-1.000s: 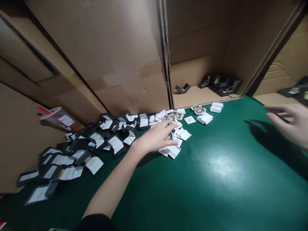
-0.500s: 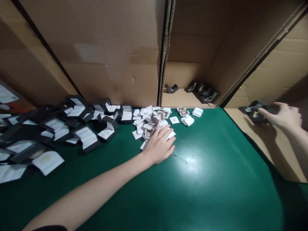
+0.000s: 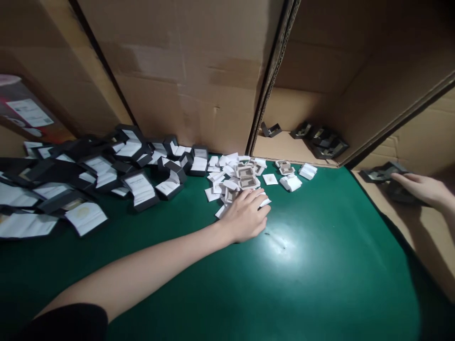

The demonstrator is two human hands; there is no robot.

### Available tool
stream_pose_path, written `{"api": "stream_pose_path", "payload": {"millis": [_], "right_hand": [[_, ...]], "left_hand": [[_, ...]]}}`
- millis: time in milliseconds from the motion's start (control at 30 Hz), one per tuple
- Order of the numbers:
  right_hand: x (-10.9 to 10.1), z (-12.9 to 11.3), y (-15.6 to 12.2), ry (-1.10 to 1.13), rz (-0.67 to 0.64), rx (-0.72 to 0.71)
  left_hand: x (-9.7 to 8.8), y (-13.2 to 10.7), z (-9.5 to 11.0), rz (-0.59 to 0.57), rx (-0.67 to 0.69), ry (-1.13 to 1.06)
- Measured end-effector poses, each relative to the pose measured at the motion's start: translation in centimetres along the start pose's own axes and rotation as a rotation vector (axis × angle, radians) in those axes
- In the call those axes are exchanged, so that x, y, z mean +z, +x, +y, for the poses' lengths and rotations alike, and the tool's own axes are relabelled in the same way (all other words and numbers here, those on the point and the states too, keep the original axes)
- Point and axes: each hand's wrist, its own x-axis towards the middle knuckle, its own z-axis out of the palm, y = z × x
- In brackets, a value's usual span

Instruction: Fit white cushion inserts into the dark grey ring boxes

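My left hand (image 3: 246, 216) lies at the near edge of a heap of small white inserts (image 3: 232, 177) on the green table (image 3: 302, 279). Its fingers are curled down over a few of those white pieces. My right hand (image 3: 423, 188) reaches out to the far right. There its fingers close on a black box (image 3: 400, 193) that sits on a cardboard flap (image 3: 426, 237), beside another open black box (image 3: 380, 173).
A wide pile of open black boxes with white cards (image 3: 88, 175) covers the table's left side. Tall cardboard walls (image 3: 185, 85) stand behind. An open carton (image 3: 295, 151) at the back holds several black boxes (image 3: 325, 142). A labelled package (image 3: 24, 111) sits far left.
My left hand drew back from the middle of the white heap to its near edge and curled its fingers. My right hand moved right and settled on the black box. The view shifted.
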Motion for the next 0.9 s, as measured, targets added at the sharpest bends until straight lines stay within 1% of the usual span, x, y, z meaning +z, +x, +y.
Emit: {"api": "stream_pose_path", "payload": {"millis": [100, 167, 200, 233, 267, 300, 333, 400, 467, 533, 567, 600, 633, 667, 700, 733, 767, 833, 900], "right_hand": [[-0.1, -1.2, -2.0, 0.079, -0.136, 0.023], [-0.2, -2.7, -3.7, 0.142, -0.184, -0.033], [-0.3, -3.7, -4.6, 0.186, -0.204, -0.105], [-0.5, -4.9, -5.6, 0.227, -0.195, -0.198], [-0.8, -6.1, -6.6, 0.252, -0.150, -0.265], [-1.2, -7.3, -7.6, 0.274, -0.144, -0.352], [-1.6, -8.5, -8.5, 0.299, -0.152, -0.404], [-2.4, -10.3, -10.4, 0.363, -0.154, -0.410], [-3.0, -11.1, -12.0, 0.362, -0.095, -0.453], [-3.0, -11.1, -13.5, 0.252, -0.052, -0.425], [-2.9, -10.9, -14.3, 0.174, -0.052, -0.371], [-2.8, -10.7, -15.0, 0.097, -0.080, -0.305], [-2.7, -10.6, -15.7, 0.050, -0.141, -0.240], [-2.6, -10.7, -16.4, 0.048, -0.225, -0.182], [-2.7, -11.1, -17.1, 0.066, -0.287, -0.162], [-2.8, -11.7, -17.8, 0.086, -0.274, -0.191], [-3.0, -12.6, -18.4, 0.126, -0.235, -0.252], [-3.6, -15.0, -19.5, 0.228, -0.174, -0.412], [-4.0, -17.7, -20.2, 0.320, -0.095, -0.499]], "left_hand": [[0.0, 0.0, 0.0, -0.001, 0.004, -0.002], [0.0, 0.1, 0.0, -0.006, -0.001, 0.003], [0.0, 0.0, 0.0, -0.007, -0.003, 0.006], [0.0, 0.0, -0.1, -0.007, -0.002, 0.010], [0.0, 0.0, -0.1, -0.006, 0.001, 0.015], [0.1, 0.0, -0.1, -0.003, 0.008, 0.021], [0.1, -0.1, -0.2, 0.003, 0.014, 0.026], [0.2, -0.2, -0.3, 0.011, 0.025, 0.034], [0.1, -0.2, -0.3, 0.009, 0.021, 0.044], [0.0, -0.3, -0.2, -0.010, 0.001, 0.066], [-0.1, -0.3, -0.1, -0.021, -0.010, 0.081], [-0.2, -0.3, -0.1, -0.032, -0.019, 0.097], [-0.3, -0.3, 0.0, -0.042, -0.026, 0.112], [-0.3, -0.2, 0.1, -0.050, -0.030, 0.125], [-0.4, -0.2, 0.1, -0.057, -0.032, 0.135], [-0.5, -0.2, 0.1, -0.064, -0.033, 0.144], [-0.6, -0.2, 0.1, -0.071, -0.034, 0.152], [-0.8, -0.1, 0.1, -0.083, -0.042, 0.166], [-1.0, 0.0, -0.1, -0.095, -0.073, 0.175]]}}
